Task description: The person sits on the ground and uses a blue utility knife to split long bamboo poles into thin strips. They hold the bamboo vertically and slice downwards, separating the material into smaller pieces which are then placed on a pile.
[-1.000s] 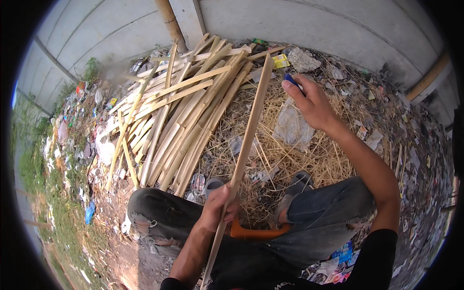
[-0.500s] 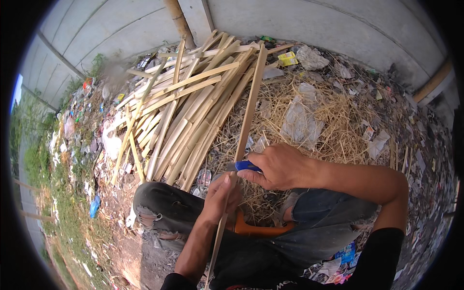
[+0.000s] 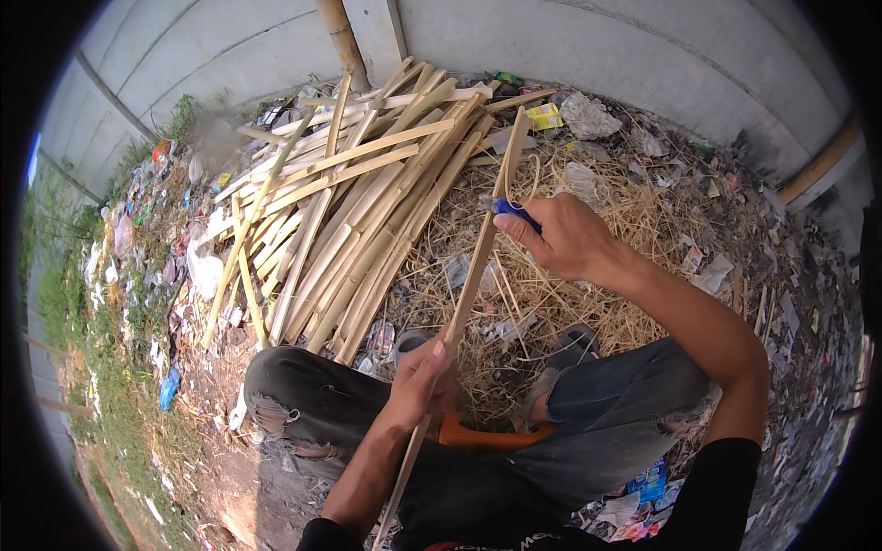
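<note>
My left hand (image 3: pixel 421 378) is closed round the lower part of a long bamboo strip (image 3: pixel 480 264), which slants from my lap up and away to the right. Higher along the strip, my right hand (image 3: pixel 571 237) grips a blue-handled knife (image 3: pixel 516 215) pressed against it. A thin pale shaving (image 3: pixel 535 174) curls up by the knife. The blade is mostly hidden at the strip. Past my left knee lies a big heap of split bamboo strips (image 3: pixel 367 220), stacked roughly side by side with some crossing on top.
Straw-like shavings (image 3: pixel 634 248) and litter cover the ground in front of me. An orange object (image 3: pixel 491 435) sits between my legs. A grey panel wall (image 3: pixel 588 55) with a bamboo post (image 3: pixel 342 41) closes off the far side. Weeds (image 3: pixel 124 367) grow at left.
My right hand has moved up and away along the strip with the knife, and a curl of shaving has appeared there. My left hand keeps its hold; the strip's far end has tilted right.
</note>
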`<state>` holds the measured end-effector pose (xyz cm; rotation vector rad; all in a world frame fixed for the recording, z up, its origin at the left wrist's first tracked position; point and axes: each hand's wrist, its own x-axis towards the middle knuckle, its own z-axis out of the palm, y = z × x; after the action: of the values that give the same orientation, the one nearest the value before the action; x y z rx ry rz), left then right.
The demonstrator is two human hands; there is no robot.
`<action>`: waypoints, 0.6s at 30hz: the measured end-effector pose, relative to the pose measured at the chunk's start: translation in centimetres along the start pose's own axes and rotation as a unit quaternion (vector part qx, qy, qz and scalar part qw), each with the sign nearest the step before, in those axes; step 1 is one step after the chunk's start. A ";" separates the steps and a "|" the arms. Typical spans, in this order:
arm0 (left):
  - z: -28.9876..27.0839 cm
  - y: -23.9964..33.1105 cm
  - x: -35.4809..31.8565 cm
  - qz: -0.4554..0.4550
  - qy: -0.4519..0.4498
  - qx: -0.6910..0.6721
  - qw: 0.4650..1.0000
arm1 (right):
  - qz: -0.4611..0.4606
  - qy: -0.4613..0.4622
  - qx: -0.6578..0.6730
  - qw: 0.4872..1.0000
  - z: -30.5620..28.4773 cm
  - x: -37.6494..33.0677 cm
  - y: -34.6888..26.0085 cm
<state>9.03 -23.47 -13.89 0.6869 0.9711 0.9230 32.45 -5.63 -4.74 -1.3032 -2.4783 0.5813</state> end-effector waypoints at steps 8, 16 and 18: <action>-0.5 0.3 -0.6 -0.013 0.021 -0.009 1.000 | -0.043 0.058 0.014 0.997 2.6 0.7 0.2; -0.3 -0.2 -0.8 -0.044 -0.046 -0.014 0.998 | 0.213 0.287 0.052 0.933 -4.6 0.8 14.6; -0.4 -0.2 -0.4 -0.021 -0.039 -0.003 0.999 | 0.177 0.289 0.064 0.939 -4.7 0.1 14.3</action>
<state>8.59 -23.84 -14.08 0.6897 0.9104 0.8558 44.62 2.78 -7.37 -1.6002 -1.7213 0.3556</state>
